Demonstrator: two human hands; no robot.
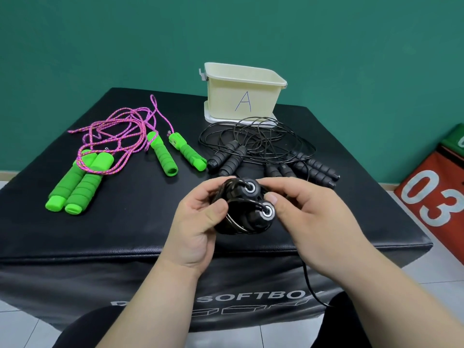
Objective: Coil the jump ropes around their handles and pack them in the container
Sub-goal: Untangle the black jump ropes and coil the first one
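My left hand (198, 222) grips a pair of black jump rope handles (247, 209), held together end-on to me with black cord wound round them. My right hand (308, 222) pinches the cord beside the handle ends; a loose length of the cord hangs down from under it over the box front (308, 280). The cream container (241, 96), marked "A", stands open at the back. Black ropes with foam handles (276, 156) lie tangled in front of it. Two pink ropes with green handles (120, 146) lie to the left.
Everything rests on a black padded soft box (125, 234). A red and green numbered block (437, 197) stands on the floor to the right. A green wall is behind. My knees show at the bottom edge.
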